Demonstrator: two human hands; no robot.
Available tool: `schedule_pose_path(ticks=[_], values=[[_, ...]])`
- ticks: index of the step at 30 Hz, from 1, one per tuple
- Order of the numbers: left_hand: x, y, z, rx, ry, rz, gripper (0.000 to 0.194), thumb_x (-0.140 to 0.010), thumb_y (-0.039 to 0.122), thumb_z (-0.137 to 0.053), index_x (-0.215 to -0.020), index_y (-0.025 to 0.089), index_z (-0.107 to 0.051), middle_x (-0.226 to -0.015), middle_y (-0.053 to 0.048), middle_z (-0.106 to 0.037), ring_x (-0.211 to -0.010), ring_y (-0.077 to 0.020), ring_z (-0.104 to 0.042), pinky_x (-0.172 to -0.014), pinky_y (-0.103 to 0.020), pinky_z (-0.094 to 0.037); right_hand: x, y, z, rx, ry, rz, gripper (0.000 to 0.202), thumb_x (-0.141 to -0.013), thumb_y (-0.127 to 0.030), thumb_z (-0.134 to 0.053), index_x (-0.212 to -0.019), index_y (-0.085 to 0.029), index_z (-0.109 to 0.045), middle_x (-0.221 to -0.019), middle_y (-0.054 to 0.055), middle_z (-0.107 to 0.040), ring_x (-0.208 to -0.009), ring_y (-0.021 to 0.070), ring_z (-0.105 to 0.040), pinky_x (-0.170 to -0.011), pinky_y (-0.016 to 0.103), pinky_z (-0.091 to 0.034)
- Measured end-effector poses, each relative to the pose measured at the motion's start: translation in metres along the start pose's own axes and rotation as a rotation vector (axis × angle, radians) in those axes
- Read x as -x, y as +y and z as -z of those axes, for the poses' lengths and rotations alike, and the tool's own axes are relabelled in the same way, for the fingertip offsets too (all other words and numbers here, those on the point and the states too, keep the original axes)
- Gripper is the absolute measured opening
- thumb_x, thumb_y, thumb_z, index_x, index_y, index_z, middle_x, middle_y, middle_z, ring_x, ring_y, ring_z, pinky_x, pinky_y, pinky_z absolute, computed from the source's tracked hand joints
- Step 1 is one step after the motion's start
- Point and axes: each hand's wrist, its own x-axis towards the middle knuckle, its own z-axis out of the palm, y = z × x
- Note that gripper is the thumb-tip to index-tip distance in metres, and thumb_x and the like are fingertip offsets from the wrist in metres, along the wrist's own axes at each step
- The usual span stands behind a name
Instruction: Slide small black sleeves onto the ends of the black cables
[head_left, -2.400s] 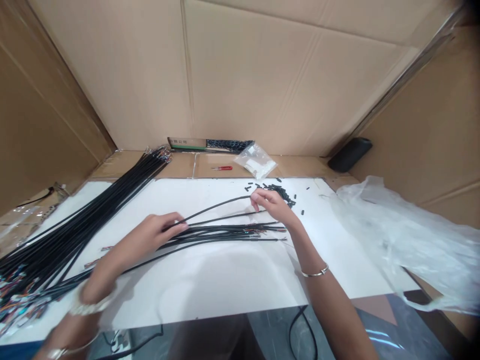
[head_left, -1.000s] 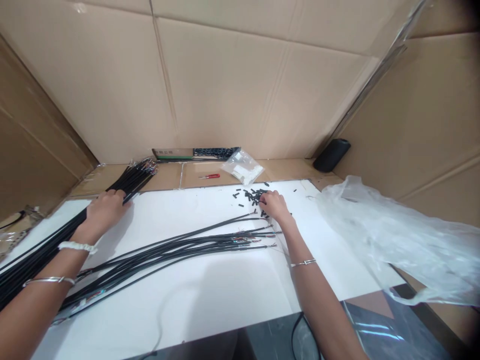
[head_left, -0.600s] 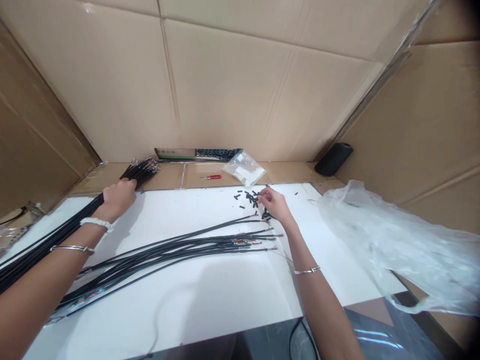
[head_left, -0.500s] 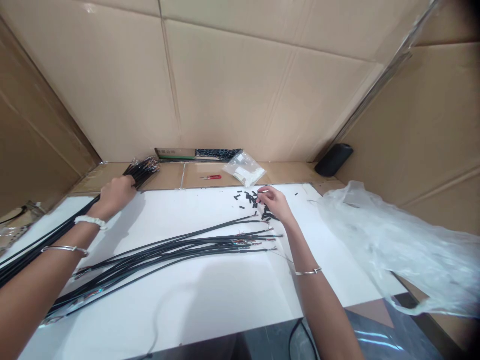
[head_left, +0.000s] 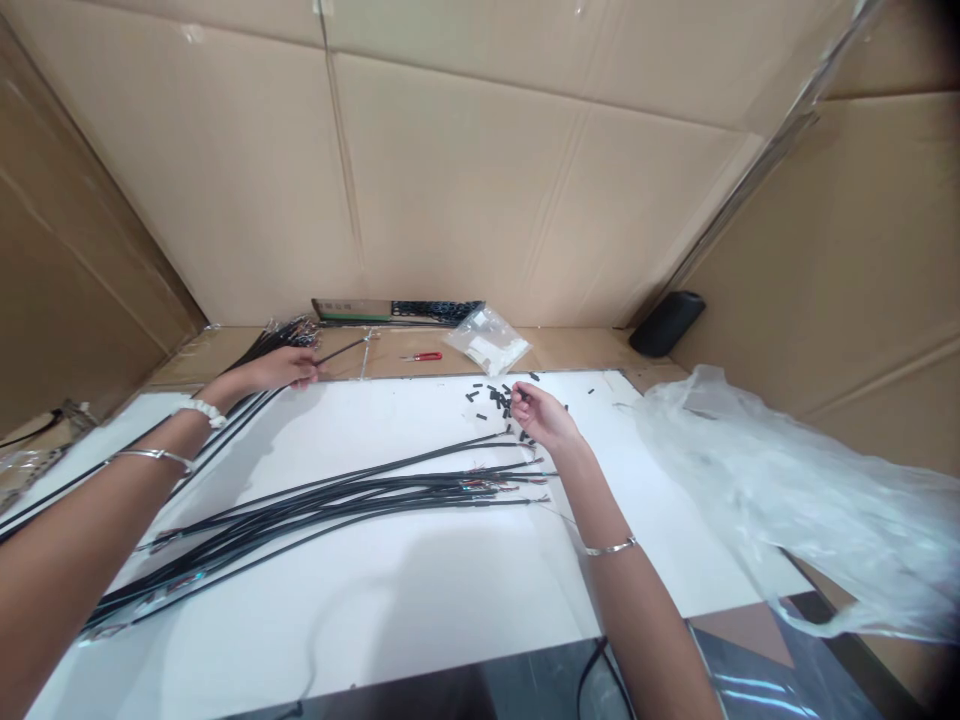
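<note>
My left hand (head_left: pixel 289 370) pinches a black cable (head_left: pixel 341 352) whose stripped end points right, above the cardboard strip at the back. Behind that hand lies a bundle of black cables (head_left: pixel 274 336) with bare wire ends. My right hand (head_left: pixel 541 412) is closed in a pinch on a small black sleeve (head_left: pixel 521 394), over a scatter of short black sleeves (head_left: pixel 496 398) on the white table top (head_left: pixel 450 580). Between my arms a second group of black cables (head_left: pixel 337 500) lies lengthwise, coloured wires showing at the ends.
A red-handled tool (head_left: pixel 427 356) and a clear plastic bag (head_left: pixel 489 340) lie along the back. A black cylinder (head_left: pixel 666 323) leans in the right corner. Crumpled plastic sheeting (head_left: pixel 795 510) covers the right edge. Cardboard walls (head_left: pixel 465 170) enclose the table.
My left hand has shifted right from the cable bundle, bringing one cable out of it. My right hand has closed on a small sleeve and stays close to the scattered pieces.
</note>
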Motion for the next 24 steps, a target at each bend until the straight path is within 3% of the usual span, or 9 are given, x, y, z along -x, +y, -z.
schedule_pose_path(ticks=[3, 5, 9, 13, 16, 19, 24], values=[[-0.002, 0.021, -0.001, 0.179, -0.351, -0.013, 0.041, -0.088, 0.033, -0.052, -0.113, 0.001, -0.054, -0.075, 0.0, -0.067, -0.059, -0.0057, -0.054, -0.056, -0.016, -0.044, 0.004, 0.003, -0.01, -0.035, -0.038, -0.045, 0.007, -0.073, -0.016, -0.057, -0.068, -0.016, -0.052, -0.058, -0.002, -0.046, -0.045, 0.0056, -0.031, -0.037, 0.016, -0.028], [-0.004, 0.042, -0.004, 0.313, -0.49, 0.028, 0.048, -0.088, 0.039, -0.049, -0.122, 0.005, -0.048, -0.084, -0.003, -0.065, -0.065, -0.0085, -0.056, -0.058, -0.019, -0.046, 0.007, 0.008, -0.017, -0.045, -0.068, -0.073, 0.003, -0.07, -0.013, -0.054, -0.07, -0.015, -0.053, -0.059, -0.002, -0.047, -0.045, 0.0056, -0.031, -0.036, 0.015, -0.026], [-0.007, 0.09, -0.019, 0.298, -0.482, 0.032, 0.053, -0.082, 0.052, -0.054, -0.118, 0.013, -0.055, -0.083, -0.005, -0.065, -0.066, -0.0141, -0.057, -0.057, -0.022, -0.044, 0.009, 0.02, -0.026, -0.025, -0.136, -0.151, 0.009, -0.062, -0.008, -0.049, -0.067, -0.015, -0.052, -0.055, -0.003, -0.042, -0.042, 0.0046, -0.03, -0.035, 0.015, -0.019], [0.0, 0.122, -0.035, 0.267, -0.337, -0.092, 0.046, -0.085, 0.054, -0.047, -0.102, 0.016, -0.065, -0.099, -0.007, -0.068, -0.087, -0.0199, -0.059, -0.076, -0.026, -0.044, 0.008, 0.029, -0.028, 0.028, -0.151, -0.22, 0.005, -0.062, -0.013, -0.046, -0.058, -0.015, -0.048, -0.045, -0.008, -0.025, -0.036, 0.0037, -0.015, -0.033, 0.017, -0.01], [0.011, 0.127, -0.04, 0.267, -0.304, -0.15, 0.044, -0.088, 0.053, -0.043, -0.099, 0.017, -0.067, -0.101, -0.006, -0.068, -0.09, -0.0196, -0.059, -0.08, -0.024, -0.042, 0.008, 0.033, -0.033, 0.07, -0.136, -0.223, 0.017, -0.07, -0.02, -0.045, -0.054, -0.015, -0.046, -0.044, -0.009, -0.017, -0.036, 0.0035, -0.01, -0.033, 0.017, -0.007], [0.023, 0.127, -0.041, 0.265, -0.322, -0.152, 0.043, -0.09, 0.051, -0.04, -0.1, 0.017, -0.066, -0.09, -0.003, -0.067, -0.078, -0.0159, -0.057, -0.071, -0.022, -0.042, 0.013, 0.038, -0.042, 0.109, -0.156, -0.224, 0.033, -0.08, -0.033, -0.046, -0.053, -0.015, -0.045, -0.046, -0.01, -0.016, -0.036, 0.0032, -0.01, -0.034, 0.017, -0.006], [0.038, 0.131, -0.048, 0.304, -0.364, -0.169, 0.041, -0.092, 0.047, -0.039, -0.101, 0.016, -0.064, -0.075, -0.001, -0.061, -0.068, -0.0136, -0.053, -0.064, -0.02, -0.04, 0.024, 0.043, -0.059, 0.231, -0.379, -0.226, 0.052, -0.085, -0.058, -0.042, -0.055, -0.016, -0.041, -0.049, -0.01, -0.015, -0.038, 0.003, -0.01, -0.037, 0.018, -0.006]])
